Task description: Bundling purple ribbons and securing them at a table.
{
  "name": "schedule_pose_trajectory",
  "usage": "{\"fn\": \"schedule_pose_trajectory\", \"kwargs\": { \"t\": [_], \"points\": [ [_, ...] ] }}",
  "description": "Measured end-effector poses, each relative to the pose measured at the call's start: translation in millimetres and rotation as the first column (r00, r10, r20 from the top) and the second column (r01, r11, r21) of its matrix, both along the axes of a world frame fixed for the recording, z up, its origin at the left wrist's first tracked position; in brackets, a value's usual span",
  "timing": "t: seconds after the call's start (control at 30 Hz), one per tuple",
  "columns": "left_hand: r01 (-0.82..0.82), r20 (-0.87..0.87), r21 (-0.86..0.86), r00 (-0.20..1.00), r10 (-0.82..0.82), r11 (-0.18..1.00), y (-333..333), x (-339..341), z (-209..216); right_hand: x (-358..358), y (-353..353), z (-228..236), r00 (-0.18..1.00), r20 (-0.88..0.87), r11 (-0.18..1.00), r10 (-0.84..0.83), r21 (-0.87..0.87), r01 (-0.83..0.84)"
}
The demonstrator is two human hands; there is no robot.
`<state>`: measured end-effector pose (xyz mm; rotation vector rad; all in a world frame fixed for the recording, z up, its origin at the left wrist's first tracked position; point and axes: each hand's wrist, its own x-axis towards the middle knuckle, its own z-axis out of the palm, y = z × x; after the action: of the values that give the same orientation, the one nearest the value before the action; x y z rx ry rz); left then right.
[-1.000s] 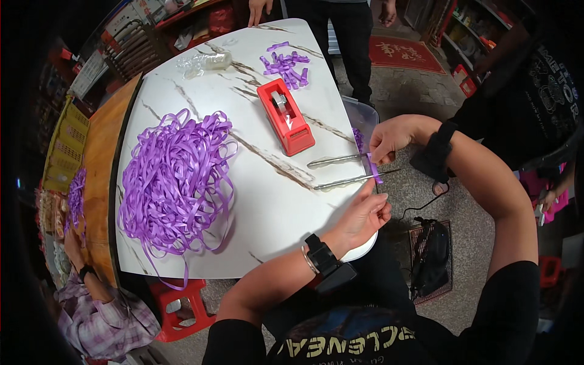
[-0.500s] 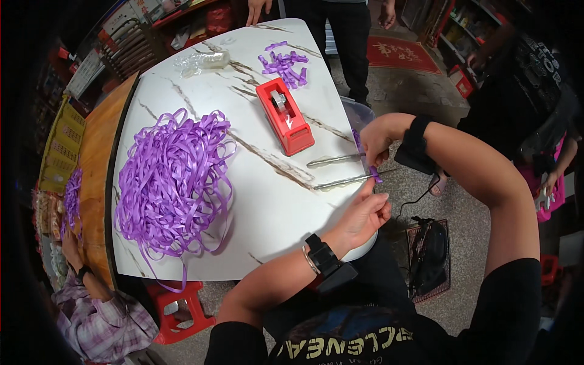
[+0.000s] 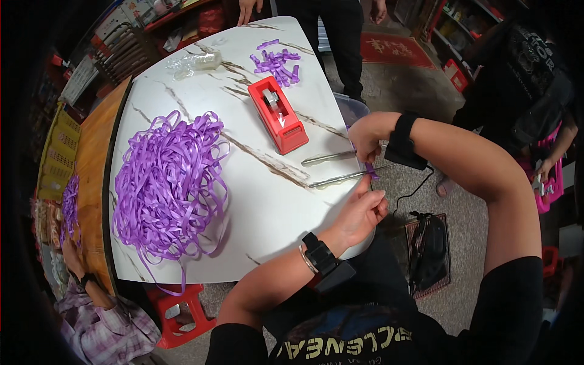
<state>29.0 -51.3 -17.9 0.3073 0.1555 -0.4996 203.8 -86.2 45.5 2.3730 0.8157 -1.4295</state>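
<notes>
Two slim metal rods (image 3: 334,182) reach out over the right side of the white table. A short piece of purple ribbon (image 3: 371,173) wraps the end of the nearer rod. My left hand (image 3: 360,213) comes from below, its fingers closed and the index fingertip against that ribbon. Just above, my right hand (image 3: 370,135) bends downward, fingers pinched by the same ribbon; its fingertips are partly hidden. On the left lies a big tangled heap of purple ribbon (image 3: 170,182). Beyond the rods stands a red tape dispenser (image 3: 278,115), with a small pile of ribbon pieces (image 3: 277,64) behind it.
Clear plastic wrap (image 3: 194,63) lies at the table's far left. A plastic bin (image 3: 351,109) stands against the right edge. Below are a red stool (image 3: 185,316) and a wire basket with a black bag (image 3: 428,255). Other people stand behind, at right and at left.
The view has shifted slightly, so the table things sit a little further left. Both hands remain at the ribbon on the rod end; my right hand has turned slightly downward.
</notes>
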Motion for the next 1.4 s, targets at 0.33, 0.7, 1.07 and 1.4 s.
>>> {"fn": "schedule_pose_trajectory", "kwargs": {
  "t": [0.33,0.7,1.07,1.4],
  "points": [
    [-0.008,-0.024,0.008,1.000,0.008,1.000,-1,-2,2,-7,-2,6,0.998,0.056,0.999,0.029,0.013,-0.030],
    [-0.008,0.005,-0.046,1.000,0.008,0.999,0,0,1,8,-12,15,0.945,-0.312,0.971,-0.100,0.175,0.161],
    [-0.001,-0.006,-0.049,1.000,0.000,0.999,0,-1,-1,8,-15,11,0.983,-0.177,0.991,-0.049,0.111,0.070],
    [-0.007,0.004,-0.029,1.000,0.007,1.000,0,-1,0,6,-11,1,0.996,-0.087,0.999,-0.016,0.050,0.021]
  ]
}}
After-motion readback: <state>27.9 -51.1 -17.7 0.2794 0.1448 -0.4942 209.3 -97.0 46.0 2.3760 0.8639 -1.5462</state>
